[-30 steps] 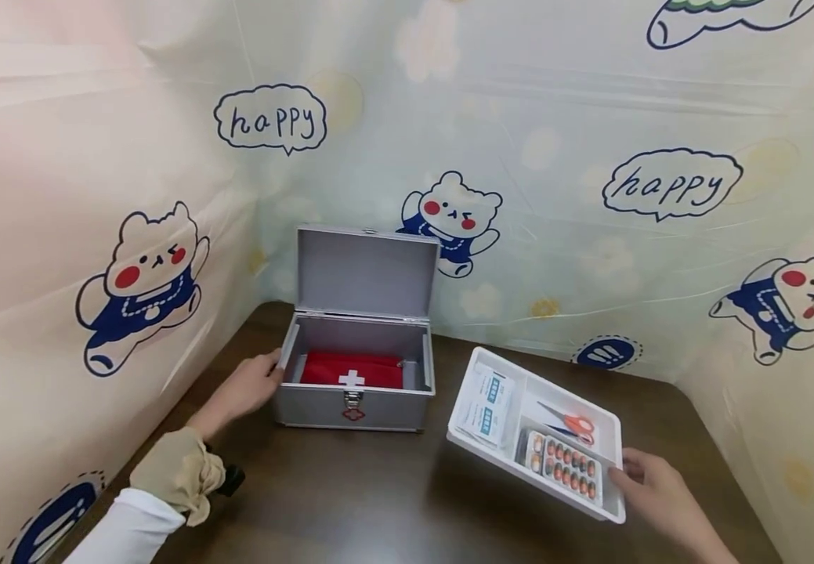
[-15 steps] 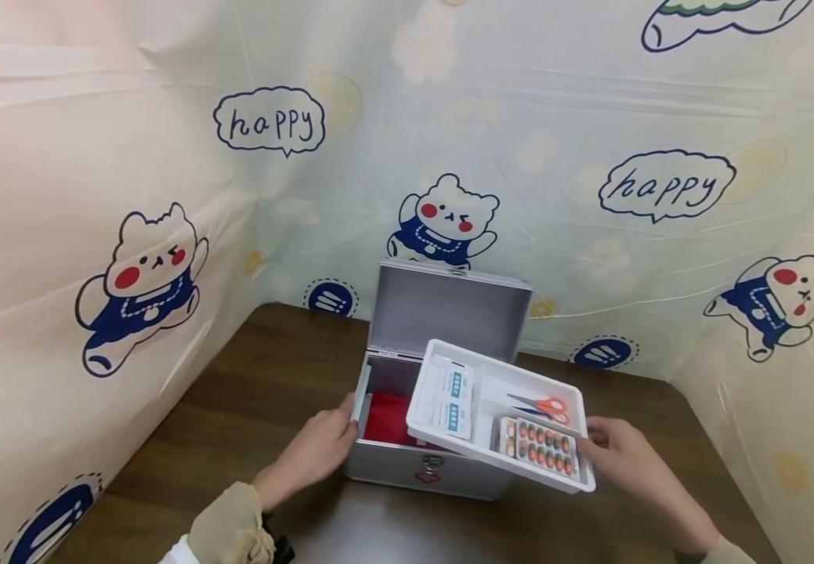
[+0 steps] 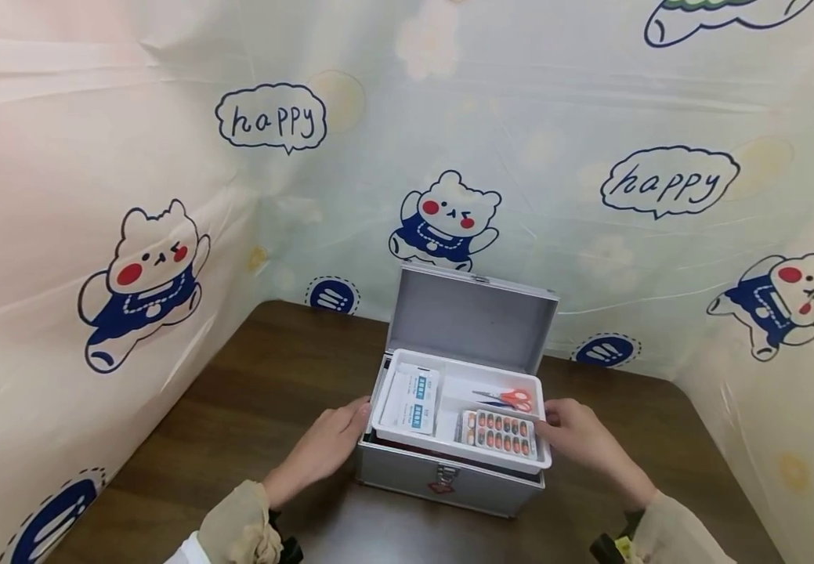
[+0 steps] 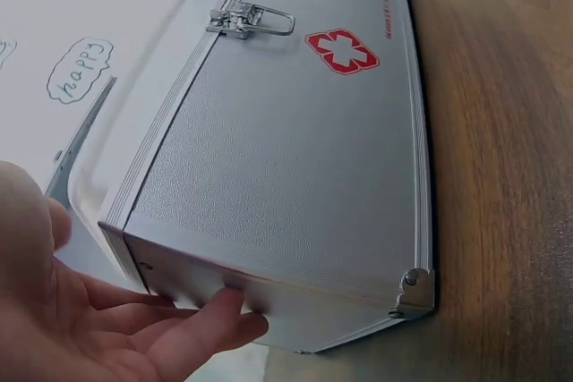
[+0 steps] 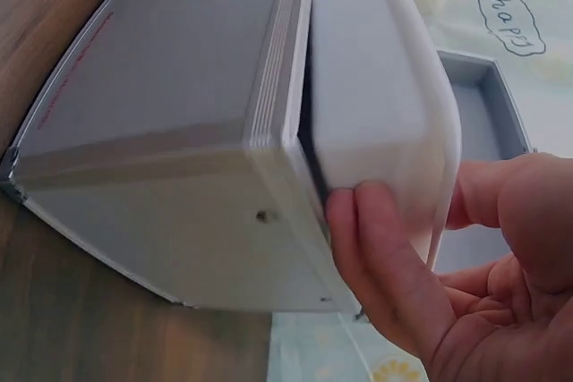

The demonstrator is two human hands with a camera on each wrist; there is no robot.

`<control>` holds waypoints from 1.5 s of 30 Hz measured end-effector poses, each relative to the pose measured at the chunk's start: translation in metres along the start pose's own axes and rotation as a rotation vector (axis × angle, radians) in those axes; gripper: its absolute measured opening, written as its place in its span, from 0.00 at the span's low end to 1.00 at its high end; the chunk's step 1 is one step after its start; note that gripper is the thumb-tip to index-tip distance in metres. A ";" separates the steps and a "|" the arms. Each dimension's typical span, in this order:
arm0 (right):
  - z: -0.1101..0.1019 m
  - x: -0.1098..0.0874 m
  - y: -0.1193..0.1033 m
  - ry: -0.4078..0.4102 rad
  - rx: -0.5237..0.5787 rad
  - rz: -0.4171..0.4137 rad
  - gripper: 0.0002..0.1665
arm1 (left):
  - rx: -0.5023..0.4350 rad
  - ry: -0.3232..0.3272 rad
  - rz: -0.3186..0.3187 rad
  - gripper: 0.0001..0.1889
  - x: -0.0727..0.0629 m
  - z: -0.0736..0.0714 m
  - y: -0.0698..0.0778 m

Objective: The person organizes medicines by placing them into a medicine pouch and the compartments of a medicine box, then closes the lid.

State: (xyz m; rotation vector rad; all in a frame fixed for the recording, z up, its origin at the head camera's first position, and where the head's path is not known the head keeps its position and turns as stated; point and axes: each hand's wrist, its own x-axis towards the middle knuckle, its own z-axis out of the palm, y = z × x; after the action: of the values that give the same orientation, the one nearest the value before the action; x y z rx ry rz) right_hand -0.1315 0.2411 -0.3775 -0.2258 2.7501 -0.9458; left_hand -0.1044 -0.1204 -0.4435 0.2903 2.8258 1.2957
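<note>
A silver first-aid box stands on the table with its lid raised. A white tray sits at its mouth, its rim above the box's edge. It carries orange-handled scissors, capsule blister packs and white packets. My right hand pinches the tray's right end, fingertips against its outer wall. The fingers of my left hand touch the box's left side, the thumb off the tray. The inside of the box is mostly covered by the tray.
A brown wooden table spreads out on both sides of the box. A cloth backdrop printed with bears hangs behind and at the sides, close to the raised lid. A metal latch hangs at the box's front.
The box has moved right and nearer, with my left hand at its side. My right hand has brought the tray leftward over the box and lowered it, covering the red pouch.
</note>
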 end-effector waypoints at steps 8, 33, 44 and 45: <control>0.008 0.006 -0.008 0.008 -0.053 -0.003 0.17 | 0.053 -0.021 -0.056 0.27 0.005 0.002 0.001; 0.018 0.006 -0.003 0.055 -0.326 -0.016 0.32 | 0.034 -0.017 -0.104 0.28 0.012 0.004 0.009; 0.027 0.009 0.005 0.104 -0.267 0.013 0.31 | 0.034 -0.032 -0.120 0.29 0.016 0.000 0.010; 0.029 0.009 0.006 0.111 -0.276 0.018 0.31 | 0.036 -0.033 -0.121 0.29 0.016 0.001 0.009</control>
State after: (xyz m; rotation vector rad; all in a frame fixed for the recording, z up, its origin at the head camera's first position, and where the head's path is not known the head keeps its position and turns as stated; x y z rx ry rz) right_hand -0.1328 0.2275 -0.4047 -0.1988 2.9752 -0.5880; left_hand -0.1186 -0.1109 -0.4361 0.1376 2.7928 1.2072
